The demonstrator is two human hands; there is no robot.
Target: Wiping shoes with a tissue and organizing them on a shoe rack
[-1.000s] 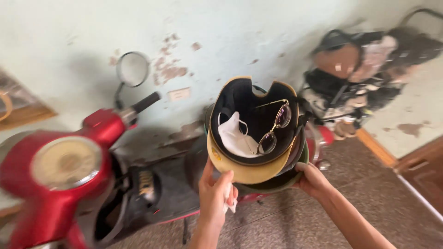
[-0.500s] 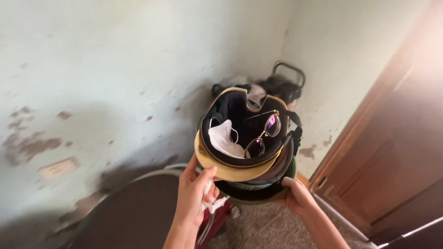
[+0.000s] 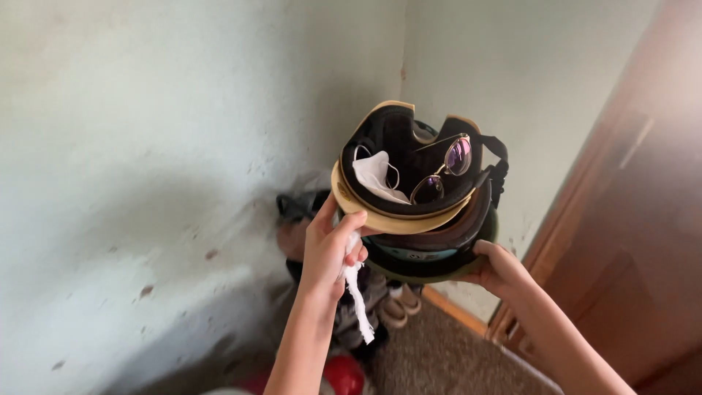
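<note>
1. Left hand (image 3: 329, 252) clenched on the yellow brim of the top helmet (image 3: 398, 172), thumb up against the rim; also pinching a white rag (image 3: 358, 300) that dangles below the palm.
2. Right hand (image 3: 497, 267) cupped under the bottom helmet (image 3: 439, 265), grasping its olive-green rim from the far side.
3. Stack of helmets held upside down, nested one in another, up in front of the wall corner (image 3: 404, 66); carried between both hands, resting on nothing.
4. Open side up, so the top shell works as a bowl: likely why loose items stay put.
5. Inside the bowl: white face mask (image 3: 376, 175), soft and crumpled, on the left; eyeglasses (image 3: 442, 170) with thin metal frame and round tinted lenses, on the right, leaning on the black lining.
6. Lining dark, padded, matte; brim smooth and rigid; black chin strap (image 3: 499, 172) hanging at the right edge.
7. Wall pale green, plaster chipped and stained. Brown wooden door (image 3: 629, 219) at right.
8. Below, near the floor: shoes (image 3: 395, 307) and dark bundles, too blurred to sort; red rounded object (image 3: 344, 373) at the bottom edge, unidentifiable.
</note>
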